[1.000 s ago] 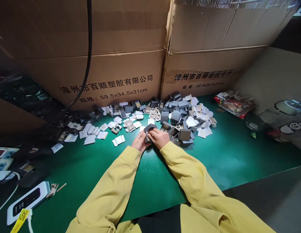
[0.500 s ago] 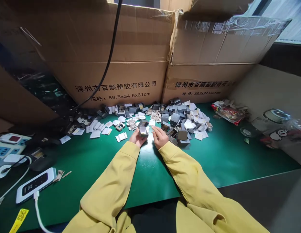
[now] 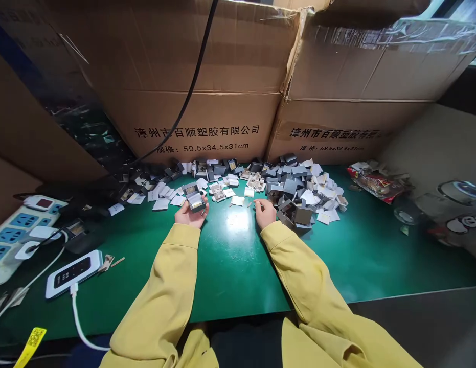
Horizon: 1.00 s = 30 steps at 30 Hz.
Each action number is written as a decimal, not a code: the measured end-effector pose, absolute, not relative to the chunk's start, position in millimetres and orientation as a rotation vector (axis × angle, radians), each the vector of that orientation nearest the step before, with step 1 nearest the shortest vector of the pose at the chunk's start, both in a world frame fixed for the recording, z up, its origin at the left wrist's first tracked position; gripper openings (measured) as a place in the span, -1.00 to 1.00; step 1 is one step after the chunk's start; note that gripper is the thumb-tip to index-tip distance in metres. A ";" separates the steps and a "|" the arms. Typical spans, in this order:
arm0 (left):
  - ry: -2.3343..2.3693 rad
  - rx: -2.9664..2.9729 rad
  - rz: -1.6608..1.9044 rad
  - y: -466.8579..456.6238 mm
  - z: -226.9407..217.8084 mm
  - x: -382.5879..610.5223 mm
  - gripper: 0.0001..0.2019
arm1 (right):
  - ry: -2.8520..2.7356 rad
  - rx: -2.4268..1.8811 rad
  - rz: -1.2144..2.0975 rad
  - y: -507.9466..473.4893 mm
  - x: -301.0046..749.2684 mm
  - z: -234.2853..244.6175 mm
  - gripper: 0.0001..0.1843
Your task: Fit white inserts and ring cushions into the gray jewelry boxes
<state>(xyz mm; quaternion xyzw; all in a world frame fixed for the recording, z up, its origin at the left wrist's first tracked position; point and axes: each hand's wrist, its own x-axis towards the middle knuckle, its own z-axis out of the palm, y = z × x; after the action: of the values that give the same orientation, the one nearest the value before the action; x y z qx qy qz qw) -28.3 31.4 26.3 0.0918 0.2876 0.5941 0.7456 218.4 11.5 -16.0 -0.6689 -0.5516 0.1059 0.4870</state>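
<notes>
A small dark grey hinged box [image 3: 195,198] with its lid raised and a pale insert showing rests in my left hand [image 3: 190,217], whose fingers are wrapped round it. My right hand [image 3: 265,213] is low over the green table, its fingers curled and pinched together. Whether anything small is between those fingertips cannot be made out. Beside the right hand stand several grey boxes [image 3: 302,215], some opened. White paper pieces [image 3: 236,201] and pale inserts [image 3: 219,194] lie just beyond, between the two hands.
Large cardboard cartons [image 3: 207,117] wall off the back, with a black cable [image 3: 191,87] hanging in front. A power strip [image 3: 23,225] and a white device [image 3: 73,273] with a cable occupy the left. A red snack bag [image 3: 376,184] and a clear jar [image 3: 456,204] stand at right.
My left hand has moved left, away from my right hand, with the opened box tilted in it. My right hand has shifted slightly right, beside the grey boxes. The view has turned a little.
</notes>
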 end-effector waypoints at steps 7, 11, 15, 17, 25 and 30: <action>0.595 0.262 1.106 27.7 24.4 0.5 -0.59 | -1.627 -1.593 0.118 44.3 178.4 -13.0 -0.70; 0.601 0.261 1.042 28.6 18.7 11.7 -0.60 | -1.784 -1.749 0.101 70.8 163.3 -8.9 -0.60; 0.633 0.226 1.048 37.6 14.6 13.7 -0.60 | -2.008 -1.794 0.160 79.0 157.5 -4.1 -0.55; 0.633 0.241 1.032 42.2 13.8 14.9 -0.59 | -2.035 -1.778 0.166 78.7 157.7 -1.4 -0.52; 0.673 0.295 0.919 43.3 17.1 20.4 -0.61 | -1.441 -1.465 0.265 56.3 178.5 -4.6 -0.72; 0.670 0.400 0.798 39.3 15.5 17.4 -0.66 | -1.317 -1.363 0.304 38.6 186.4 -3.0 -0.72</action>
<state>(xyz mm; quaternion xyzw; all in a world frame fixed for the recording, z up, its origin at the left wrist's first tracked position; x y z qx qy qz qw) 17.4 39.3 15.5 0.1896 0.3180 0.3784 0.8484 186.4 38.6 -3.0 -0.5815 -0.5621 0.1297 0.5737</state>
